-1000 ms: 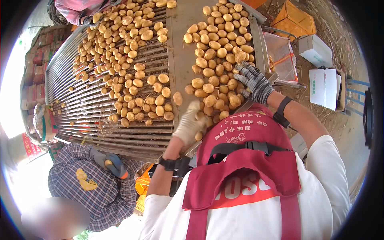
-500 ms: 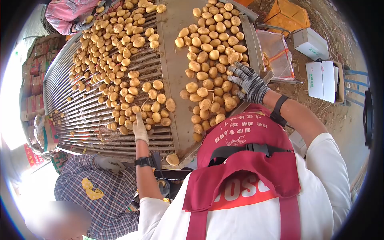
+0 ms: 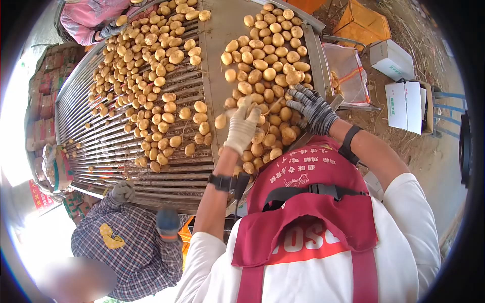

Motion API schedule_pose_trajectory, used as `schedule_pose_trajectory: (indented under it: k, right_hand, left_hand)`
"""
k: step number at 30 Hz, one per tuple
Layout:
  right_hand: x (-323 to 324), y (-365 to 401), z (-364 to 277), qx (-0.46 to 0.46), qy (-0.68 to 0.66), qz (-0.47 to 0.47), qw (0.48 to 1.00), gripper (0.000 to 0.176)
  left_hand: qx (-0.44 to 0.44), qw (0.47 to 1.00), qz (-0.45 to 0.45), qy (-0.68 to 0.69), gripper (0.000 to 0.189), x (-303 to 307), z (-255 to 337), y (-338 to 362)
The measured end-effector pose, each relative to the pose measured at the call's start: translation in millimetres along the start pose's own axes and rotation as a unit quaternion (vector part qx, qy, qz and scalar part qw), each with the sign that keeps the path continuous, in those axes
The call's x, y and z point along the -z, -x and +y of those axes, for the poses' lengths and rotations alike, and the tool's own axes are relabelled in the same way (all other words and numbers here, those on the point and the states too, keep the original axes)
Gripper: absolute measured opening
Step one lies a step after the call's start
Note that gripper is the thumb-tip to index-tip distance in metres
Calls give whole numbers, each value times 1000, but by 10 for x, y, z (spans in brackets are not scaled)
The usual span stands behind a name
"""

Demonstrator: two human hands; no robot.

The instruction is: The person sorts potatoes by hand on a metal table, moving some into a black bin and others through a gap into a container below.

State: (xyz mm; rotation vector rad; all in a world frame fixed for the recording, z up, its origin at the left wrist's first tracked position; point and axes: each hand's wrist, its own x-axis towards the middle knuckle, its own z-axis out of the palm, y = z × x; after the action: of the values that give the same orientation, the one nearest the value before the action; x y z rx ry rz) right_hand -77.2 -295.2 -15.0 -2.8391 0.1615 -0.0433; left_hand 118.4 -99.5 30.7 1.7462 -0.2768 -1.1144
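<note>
Yellow-brown potatoes (image 3: 270, 53) lie in a thick pile on the metal sheet (image 3: 216, 65) right of the slatted rack. My left hand (image 3: 242, 126), in a pale glove, rests over the pile's lower left part with its fingers spread. My right hand (image 3: 314, 110), in a grey striped glove, lies at the pile's right edge, fingers apart and touching potatoes. Neither palm shows. More potatoes (image 3: 136, 65) cover the upper and middle part of the slatted rack (image 3: 177, 194).
At lower left a person in a checked shirt (image 3: 136, 237) holds a gloved hand (image 3: 122, 192) by the rack's edge. Another person's gloved hand (image 3: 112, 30) is at the upper left. A mesh bag (image 3: 346, 73), orange crate (image 3: 361, 22) and cartons (image 3: 391, 58) stand at right.
My left hand has moved right from the rack onto the metal sheet, and potatoes near the rack's edge have shifted right. The checked-shirt person's hands have moved. My right hand stays nearly in place.
</note>
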Motion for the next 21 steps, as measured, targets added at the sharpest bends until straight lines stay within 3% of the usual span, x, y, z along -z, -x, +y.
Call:
schedule_pose_trajectory:
  k: [1, 3, 4, 5, 7, 9, 13, 14, 17, 19, 21]
  right_hand:
    - [8, -2, -1, 3, -20, 7, 1000, 59]
    - [-28, 7, -15, 9, -28, 17, 999, 56]
    - [-30, 6, -17, 7, -30, 20, 999, 56]
    - [-24, -3, -5, 5, -31, 25, 999, 55]
    - [-9, -18, -6, 0, -28, 13, 1000, 56]
    - [17, -15, -13, -1, -30, 7, 1000, 58]
    - [55, -31, -14, -10, -31, -20, 999, 60]
    - [31, -29, -7, -14, -29, -26, 999, 61]
    - [32, -32, 1, -23, -34, -41, 998, 62]
    - [38, -42, -20, -30, -36, -45, 998, 61]
    - [50, -49, -10, -28, -32, -53, 998, 61]
  left_hand:
    - [-21, 997, 28, 71, 27, -59, 204, 227]
    - [-168, 979, 88, -69, 61, 357, -28, 234]
    - [-209, 962, 161, -68, 60, 564, -117, 306]
    - [-250, 937, 233, -66, 60, 785, -217, 382]
    - [-305, 846, 359, -248, 61, 1353, -648, 320]
    - [-273, 825, 380, -316, 63, 1734, -1038, 440]
    - [-212, 829, 391, -338, 63, 1767, -1199, 281]
    - [-198, 796, 413, -397, 64, 1747, -1204, 200]
    - [-248, 762, 436, -410, 63, 1714, -1108, 10]
    - [-271, 788, 440, -334, 63, 1605, -937, -181]
    - [-293, 832, 384, -272, 63, 1443, -734, -414]
